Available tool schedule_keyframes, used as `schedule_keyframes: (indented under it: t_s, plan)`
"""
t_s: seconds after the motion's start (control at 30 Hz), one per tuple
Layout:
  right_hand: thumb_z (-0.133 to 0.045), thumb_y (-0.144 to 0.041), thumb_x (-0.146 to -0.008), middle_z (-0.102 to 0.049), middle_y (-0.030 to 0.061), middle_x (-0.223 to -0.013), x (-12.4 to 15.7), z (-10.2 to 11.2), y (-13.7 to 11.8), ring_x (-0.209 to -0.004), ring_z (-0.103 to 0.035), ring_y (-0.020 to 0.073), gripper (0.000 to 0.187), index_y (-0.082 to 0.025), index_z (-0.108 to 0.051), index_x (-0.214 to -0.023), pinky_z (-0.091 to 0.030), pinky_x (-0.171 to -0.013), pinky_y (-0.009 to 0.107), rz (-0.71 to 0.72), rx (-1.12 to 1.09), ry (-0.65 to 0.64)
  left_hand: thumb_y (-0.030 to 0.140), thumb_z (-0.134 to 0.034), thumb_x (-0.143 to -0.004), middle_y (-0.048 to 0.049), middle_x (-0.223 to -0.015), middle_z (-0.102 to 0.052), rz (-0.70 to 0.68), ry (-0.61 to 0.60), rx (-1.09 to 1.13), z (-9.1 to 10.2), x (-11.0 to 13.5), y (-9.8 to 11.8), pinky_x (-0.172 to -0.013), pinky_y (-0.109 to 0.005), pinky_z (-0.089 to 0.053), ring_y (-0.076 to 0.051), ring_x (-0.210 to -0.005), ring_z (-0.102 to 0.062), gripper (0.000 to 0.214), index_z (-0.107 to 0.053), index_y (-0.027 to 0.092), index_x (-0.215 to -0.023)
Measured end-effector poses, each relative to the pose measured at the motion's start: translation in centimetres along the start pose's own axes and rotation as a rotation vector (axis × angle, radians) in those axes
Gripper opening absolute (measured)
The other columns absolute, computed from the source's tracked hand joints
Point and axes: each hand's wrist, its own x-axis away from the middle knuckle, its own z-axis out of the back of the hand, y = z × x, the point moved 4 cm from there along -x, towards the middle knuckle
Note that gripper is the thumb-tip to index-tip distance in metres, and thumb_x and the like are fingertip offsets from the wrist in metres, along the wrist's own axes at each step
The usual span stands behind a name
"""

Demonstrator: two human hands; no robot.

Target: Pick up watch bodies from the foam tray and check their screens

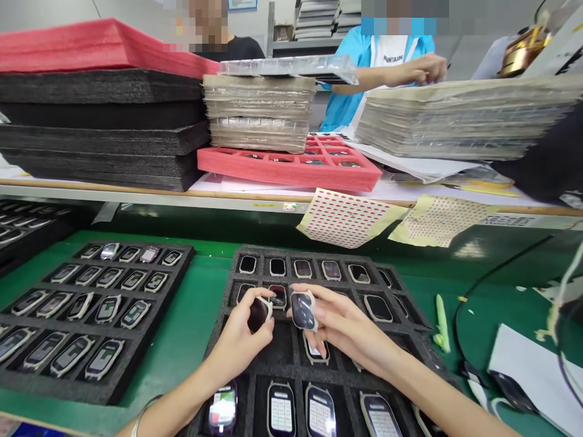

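My left hand is closed around a smartwatch case with a dark screen, thumb and fingers at its edges. Just to its right, my right hand grips another smartwatch case, its dark glossy face tilted toward me. Both hands are above a black foam tray whose square pockets hold watch cases without straps. In the near row, several of them have lit screens, such as the lit watch. The far rows show dark screens. My right hand partly covers a lit watch beneath it.
Another black foam tray of watches lies left on the green bench. Across the back runs a shelf edge bearing stacked foam trays and a red tray. A green pen-like tool and a black cable lie right. Two people are behind.
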Motion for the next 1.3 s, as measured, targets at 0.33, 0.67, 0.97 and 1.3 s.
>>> schedule_keyframes:
  t_s: [0.33, 0.67, 0.97, 1.3]
  plan:
    - [-0.068, -0.034, -0.084, -0.06, 0.0043, -0.076, -0.2, 0.0, 1.1, -0.054, -0.058, 0.0124, 0.045, -0.018, -0.054, -0.123, -0.046, -0.046, 0.021, -0.064, -0.071, -0.034, 0.02, -0.058, -0.079, -0.0054, -0.117, -0.059, -0.043, -0.024, 0.068, -0.4, 0.0, -0.1, -0.095, -0.031, -0.04, -0.022, -0.109, -0.055, 0.043, -0.049, 0.021, -0.121]
    - [-0.068, -0.034, -0.083, -0.06, 0.0037, -0.074, -0.3, -0.2, 1.1, -0.054, -0.059, 0.0136, 0.045, -0.017, -0.054, -0.123, -0.046, -0.047, 0.022, -0.056, -0.091, -0.04, 0.018, -0.057, -0.079, -0.0041, -0.108, -0.063, -0.033, -0.023, 0.054, -0.6, 0.1, -0.4, -0.086, -0.029, -0.045, -0.021, -0.1, -0.058, 0.041, -0.05, 0.022, -0.119]
    - [-0.069, -0.032, -0.082, -0.057, 0.0014, -0.073, -0.2, 0.1, 1.3, -0.046, -0.055, 0.01, 0.036, -0.018, -0.059, -0.114, -0.046, -0.046, 0.021, -0.011, -0.035, -0.001, 0.014, -0.049, -0.079, -0.0043, -0.105, -0.062, -0.031, -0.11, -0.015, -1.0, 0.3, -0.3, -0.09, -0.03, -0.04, -0.022, -0.1, -0.057, 0.036, -0.051, 0.021, -0.114]
    - [-0.068, -0.034, -0.082, -0.055, 0.0023, -0.082, 0.2, -0.5, 1.4, -0.047, -0.058, 0.0099, 0.034, -0.02, -0.059, -0.112, -0.046, -0.045, 0.021, -0.011, 0.055, -0.018, 0.014, -0.051, -0.075, -0.0037, -0.095, -0.063, -0.061, -0.095, -0.021, -1.2, 0.2, -0.4, -0.08, -0.027, -0.042, -0.02, -0.088, -0.058, 0.032, -0.054, 0.019, -0.106]
